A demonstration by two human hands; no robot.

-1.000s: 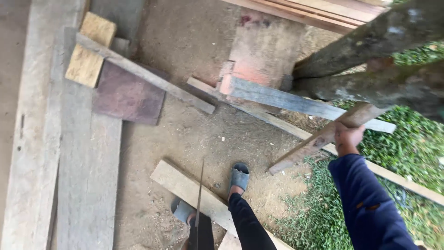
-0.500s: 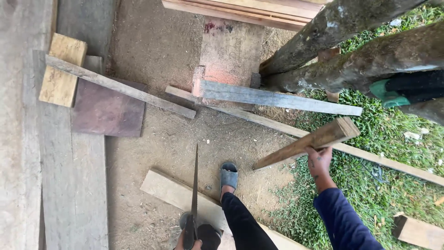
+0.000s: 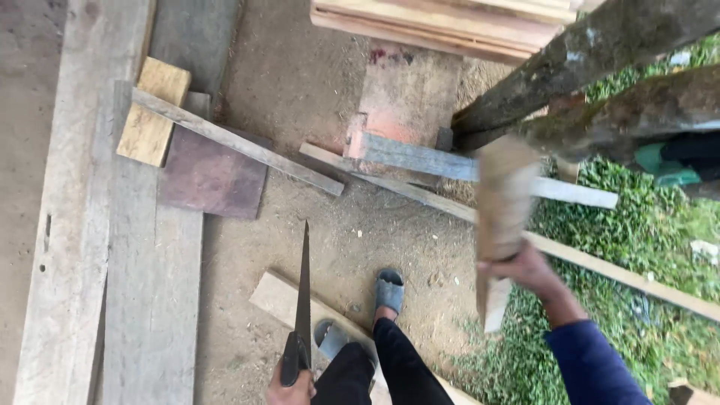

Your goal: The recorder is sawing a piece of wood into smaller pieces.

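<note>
My right hand (image 3: pixel 523 268) grips a short wooden board (image 3: pixel 504 201) and holds it nearly upright above the edge of the grass; the board is blurred. My left hand (image 3: pixel 291 388) at the bottom edge is closed on the dark handle of a handsaw (image 3: pixel 303 292), whose blade points away from me over the dirt. My feet in grey sandals (image 3: pixel 388 289) stand on and beside a pale plank (image 3: pixel 279 298) lying on the ground.
Long grey planks (image 3: pixel 150 300) lie along the left. A thin batten (image 3: pixel 232 141) crosses a dark reddish panel (image 3: pixel 211 176) and a pale block (image 3: pixel 153 111). A grey board (image 3: pixel 420 156), mossy logs (image 3: pixel 592 56), stacked lumber (image 3: pixel 442 22) and a long strip (image 3: pixel 622 274) over grass fill the right.
My right hand has swung the board from a slanted, near-level position up to almost vertical and closer to me. The saw stays in my left hand, now higher in view.
</note>
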